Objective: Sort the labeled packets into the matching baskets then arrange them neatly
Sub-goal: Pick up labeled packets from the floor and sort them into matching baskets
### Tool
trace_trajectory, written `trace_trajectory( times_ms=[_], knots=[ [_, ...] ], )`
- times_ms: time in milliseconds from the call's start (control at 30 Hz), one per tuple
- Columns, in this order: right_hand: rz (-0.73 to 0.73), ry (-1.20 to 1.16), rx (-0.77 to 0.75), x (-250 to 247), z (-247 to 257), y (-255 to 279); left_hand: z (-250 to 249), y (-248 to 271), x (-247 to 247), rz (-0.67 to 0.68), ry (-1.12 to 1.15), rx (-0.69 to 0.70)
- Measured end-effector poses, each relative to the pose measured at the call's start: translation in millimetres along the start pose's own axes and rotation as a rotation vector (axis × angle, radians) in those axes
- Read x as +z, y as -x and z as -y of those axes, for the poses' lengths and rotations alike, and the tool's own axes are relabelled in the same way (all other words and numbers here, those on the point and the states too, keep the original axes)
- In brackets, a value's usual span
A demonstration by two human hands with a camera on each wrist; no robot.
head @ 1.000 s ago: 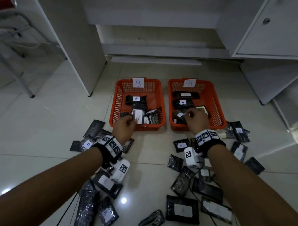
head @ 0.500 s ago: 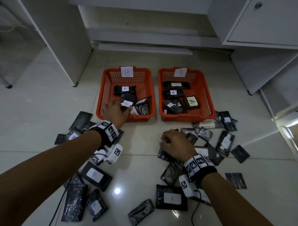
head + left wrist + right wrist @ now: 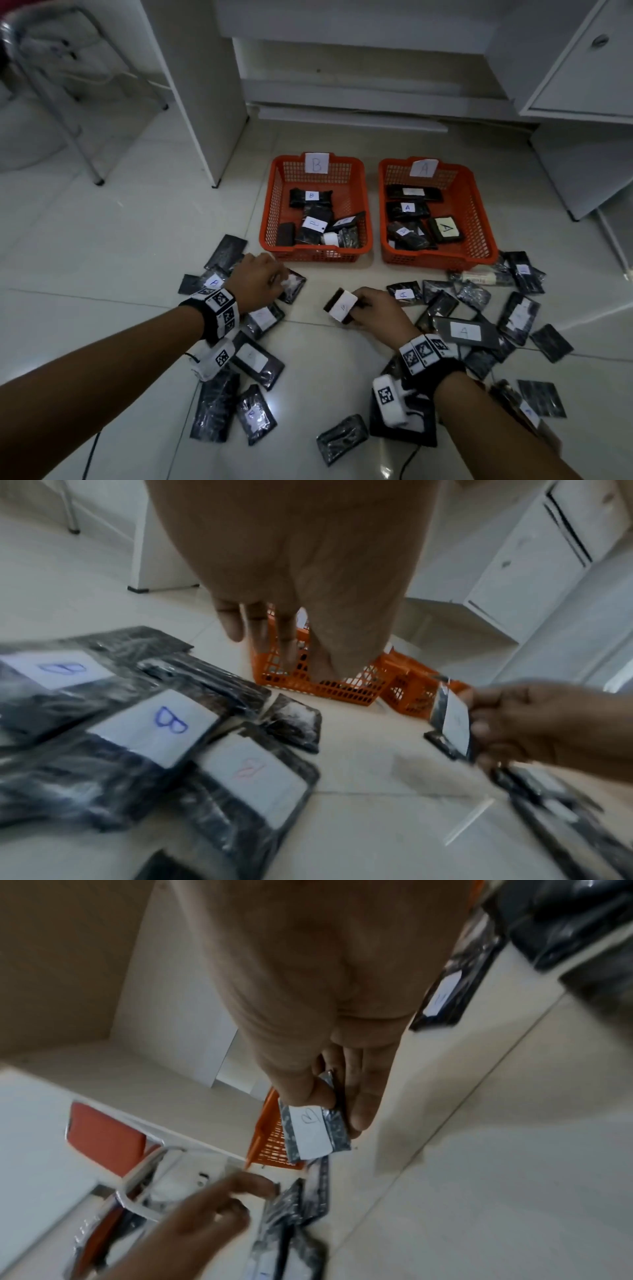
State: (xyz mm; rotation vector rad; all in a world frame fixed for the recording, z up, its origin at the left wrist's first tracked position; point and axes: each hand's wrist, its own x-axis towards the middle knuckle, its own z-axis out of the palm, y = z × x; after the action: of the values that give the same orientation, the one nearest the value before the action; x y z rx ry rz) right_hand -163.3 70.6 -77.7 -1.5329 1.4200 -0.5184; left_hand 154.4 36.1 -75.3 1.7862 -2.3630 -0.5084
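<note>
- my right hand [image 3: 378,317] pinches a small black packet [image 3: 341,306] between thumb and fingers, lifted off the floor [image 3: 102,257] in front of the two baskets; in the right wrist view the white label on this packet [image 3: 313,1130] bears a handwritten letter that looks like a b.
- my left hand [image 3: 257,278] hangs palm down with fingers extended and loose, gripping nothing, above a packet with a pale patch [image 3: 292,286] that lies just in front of the b basket; i cannot tell whether the fingertips touch it.
- the b basket [image 3: 270,219] is orange mesh with a paper tag marked b on its far wall, and it holds several black packets, one at the back showing a b label [image 3: 311,196].
- the a basket [image 3: 479,219] stands just beside it on my right, tagged a, with packets inside, one with a large a on a pale label [image 3: 446,229].
- many more black packets lie loose on the floor: a cluster by my left wrist, including two labelled b [image 3: 154,731], and a wider scatter to my right, among them a large flat one marked a [image 3: 465,331].
- white furniture [image 3: 582,68] stands behind the baskets.
</note>
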Motion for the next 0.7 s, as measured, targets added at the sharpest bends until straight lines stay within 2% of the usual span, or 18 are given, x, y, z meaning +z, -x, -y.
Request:
trace_trajectory(
  times_ms=[67,133,200,333,433,700],
  knots=[
    [-0.014,-0.232,0.044,12.1,16.5,0.9,10.0,11.6,2.6,0.162,-0.195,-0.119],
    [-0.036,-0.351,0.043,21.9,30.3,1.7,14.7,22.5,8.9,0.188,-0.255,-0.242],
    [-0.049,-0.404,0.027,28.8,39.1,1.3,15.6,29.3,16.4,0.206,-0.303,-0.28],
    [-0.044,-0.426,0.004,33.1,49.7,2.5,13.9,31.8,15.8,0.272,-0.413,-0.115],
    [-0.054,-0.429,-0.004,31.8,53.0,3.1,11.6,32.9,14.5,0.303,-0.388,-0.016],
    [-0.104,-0.437,-0.012,25.2,49.4,9.9,18.6,43.2,19.3,0.287,-0.425,-0.045]
  ],
)
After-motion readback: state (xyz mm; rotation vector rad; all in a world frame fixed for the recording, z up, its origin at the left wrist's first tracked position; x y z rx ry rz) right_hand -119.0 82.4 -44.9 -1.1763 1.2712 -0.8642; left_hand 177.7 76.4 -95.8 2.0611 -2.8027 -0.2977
